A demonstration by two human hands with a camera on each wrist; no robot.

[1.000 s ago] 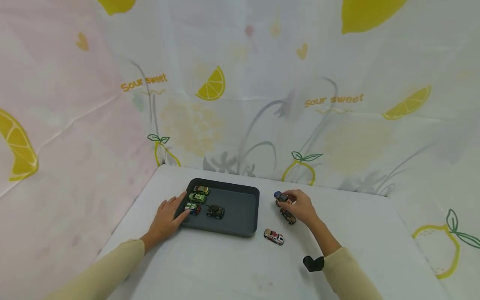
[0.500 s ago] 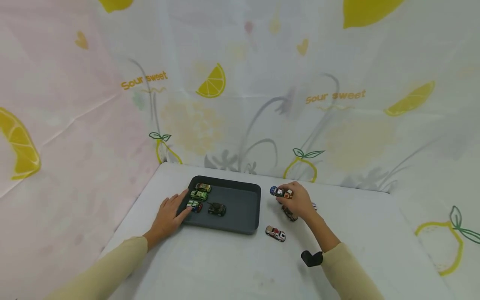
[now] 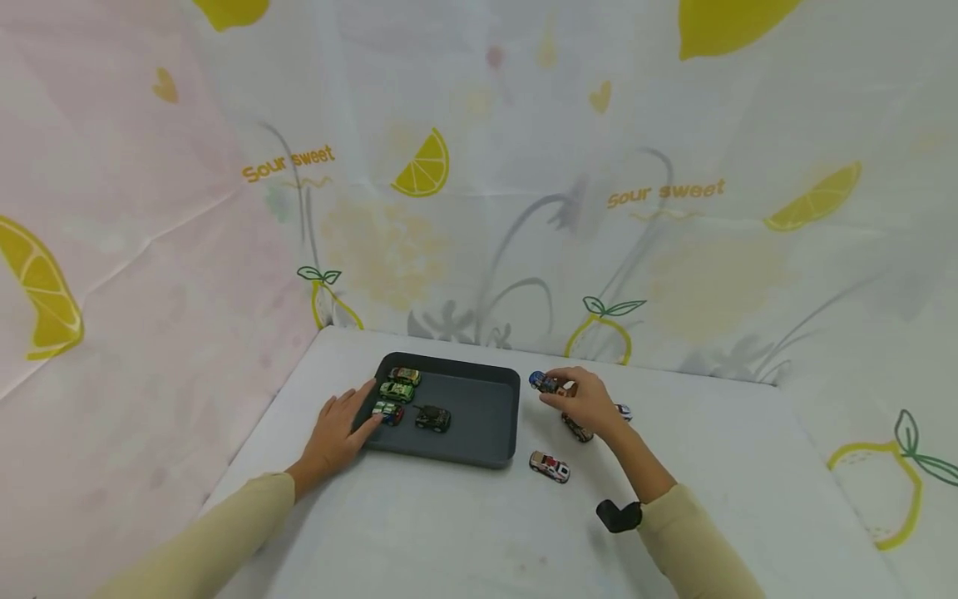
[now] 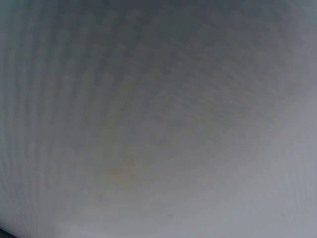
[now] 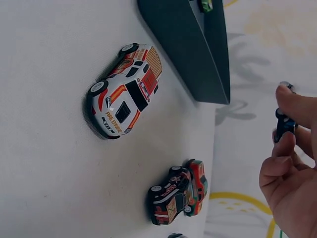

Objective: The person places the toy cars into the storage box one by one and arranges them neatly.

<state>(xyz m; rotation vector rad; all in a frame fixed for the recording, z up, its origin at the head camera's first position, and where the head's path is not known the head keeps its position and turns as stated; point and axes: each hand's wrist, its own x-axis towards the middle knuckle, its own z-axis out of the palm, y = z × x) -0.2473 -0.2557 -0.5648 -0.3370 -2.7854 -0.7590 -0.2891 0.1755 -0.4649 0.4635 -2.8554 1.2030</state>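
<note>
My right hand [image 3: 591, 403] pinches a small dark toy car with a blue front [image 3: 542, 382] between thumb and fingers, raised above the table right of the tray. The right wrist view shows that dark-blue car [image 5: 285, 121] partly covered by the fingers. My left hand [image 3: 337, 428] rests along the left rim of the dark grey tray [image 3: 479, 449], fingers extended and thumb over the front corner. Close to that thumb is a green, white and blue toy car [image 3: 387, 412]. The left wrist view is only a pale blur.
Inside the tray are a green car [image 3: 397, 391], a yellowish car [image 3: 405, 376] and a dark tank-like vehicle [image 3: 432, 418]. Right of it lie a white fire-engine car [image 3: 550, 467], a black car [image 5: 171, 196], a red-green car [image 5: 198, 186] and a white-blue car [image 3: 624, 412].
My right hand has lifted the blue-fronted car off the table and carried it slightly left toward the tray. The left hand stays at the tray's left side.
</note>
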